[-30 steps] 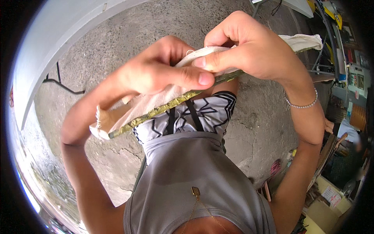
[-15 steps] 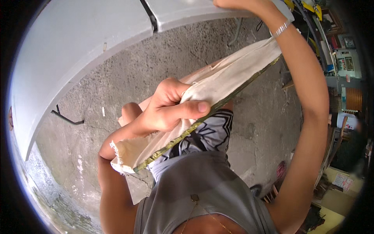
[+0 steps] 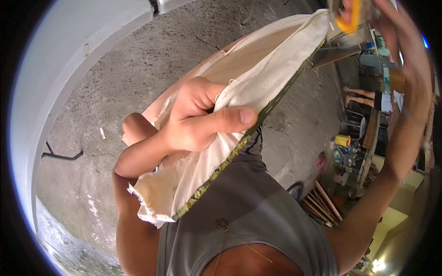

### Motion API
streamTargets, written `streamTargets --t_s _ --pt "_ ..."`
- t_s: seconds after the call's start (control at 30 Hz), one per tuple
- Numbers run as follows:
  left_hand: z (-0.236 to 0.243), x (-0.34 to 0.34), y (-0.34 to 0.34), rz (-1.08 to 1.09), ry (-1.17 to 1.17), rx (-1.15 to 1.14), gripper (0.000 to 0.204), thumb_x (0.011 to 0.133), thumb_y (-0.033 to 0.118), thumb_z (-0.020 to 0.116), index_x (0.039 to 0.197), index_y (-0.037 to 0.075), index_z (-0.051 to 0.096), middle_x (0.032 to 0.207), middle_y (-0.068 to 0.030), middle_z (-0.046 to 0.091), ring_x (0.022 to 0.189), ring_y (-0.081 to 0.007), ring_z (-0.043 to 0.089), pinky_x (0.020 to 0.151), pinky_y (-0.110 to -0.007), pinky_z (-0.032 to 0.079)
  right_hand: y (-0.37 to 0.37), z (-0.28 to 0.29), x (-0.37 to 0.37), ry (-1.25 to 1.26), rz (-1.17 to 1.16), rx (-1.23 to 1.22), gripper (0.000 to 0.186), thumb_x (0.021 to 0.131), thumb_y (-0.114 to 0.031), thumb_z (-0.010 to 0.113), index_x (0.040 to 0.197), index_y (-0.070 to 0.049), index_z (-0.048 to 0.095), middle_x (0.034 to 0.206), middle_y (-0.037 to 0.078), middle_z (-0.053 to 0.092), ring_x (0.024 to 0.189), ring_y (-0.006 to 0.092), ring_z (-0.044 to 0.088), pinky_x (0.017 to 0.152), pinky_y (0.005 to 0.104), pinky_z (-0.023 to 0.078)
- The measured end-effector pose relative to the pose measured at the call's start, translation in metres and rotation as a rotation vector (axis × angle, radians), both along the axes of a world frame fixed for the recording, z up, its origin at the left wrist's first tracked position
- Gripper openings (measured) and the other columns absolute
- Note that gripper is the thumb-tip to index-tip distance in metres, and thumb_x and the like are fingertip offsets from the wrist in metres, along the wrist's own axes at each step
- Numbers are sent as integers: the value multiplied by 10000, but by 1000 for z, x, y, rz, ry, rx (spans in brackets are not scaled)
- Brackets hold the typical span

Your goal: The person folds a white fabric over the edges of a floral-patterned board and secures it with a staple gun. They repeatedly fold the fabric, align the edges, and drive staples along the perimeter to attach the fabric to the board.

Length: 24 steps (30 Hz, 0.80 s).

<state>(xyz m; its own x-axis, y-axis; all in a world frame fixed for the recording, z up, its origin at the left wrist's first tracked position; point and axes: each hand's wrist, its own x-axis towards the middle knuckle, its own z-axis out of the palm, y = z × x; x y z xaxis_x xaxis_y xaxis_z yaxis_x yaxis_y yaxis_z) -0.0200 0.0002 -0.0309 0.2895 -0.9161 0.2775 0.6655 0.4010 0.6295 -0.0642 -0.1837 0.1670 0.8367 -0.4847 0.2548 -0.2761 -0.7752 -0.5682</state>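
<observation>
Cloth (image 3: 271, 76) slants before the wearer's torso; the left hand (image 3: 198, 117) pinches its middle, thumb uppermost. The right hand's (image 3: 406, 34) grip, blurred near a yellow tool (image 3: 353, 20), cannot be told. Probably light, limp; best held beside the stiffer-looking edging (image 3: 214, 174).

Tabletop (image 3: 87, 41) left of cloth (image 3: 262, 87); tool (image 3: 351, 20) apparently in right hand (image 3: 399, 32)

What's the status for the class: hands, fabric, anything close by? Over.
Left hand pinching cream fabric, green-gold edge showing. Right hand blurred, grip unclear. Blurred yellow object near fabric's upper end.
</observation>
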Motion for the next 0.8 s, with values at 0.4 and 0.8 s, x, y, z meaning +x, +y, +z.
streamTargets --t_s 0.4,0.8 --pt "-11 -4 1 71 -151 -74 202 863 67 631 697 -47 615 601 -36 597 534 -73 518 485 -249 372 67 -5 -139 630 315 422 429 773 -143 743 1128 1 550 928 114 640 772 213 644 691 323 486" --pt "-11 -12 4 117 -225 -31 214 855 83 639 683 -42 615 587 -57 611 509 -98 554 472 -249 385 71 -18 -140 644 338 410 379 769 -88 745 1094 -7 566 866 114 649 659 174 650 569 268 478"
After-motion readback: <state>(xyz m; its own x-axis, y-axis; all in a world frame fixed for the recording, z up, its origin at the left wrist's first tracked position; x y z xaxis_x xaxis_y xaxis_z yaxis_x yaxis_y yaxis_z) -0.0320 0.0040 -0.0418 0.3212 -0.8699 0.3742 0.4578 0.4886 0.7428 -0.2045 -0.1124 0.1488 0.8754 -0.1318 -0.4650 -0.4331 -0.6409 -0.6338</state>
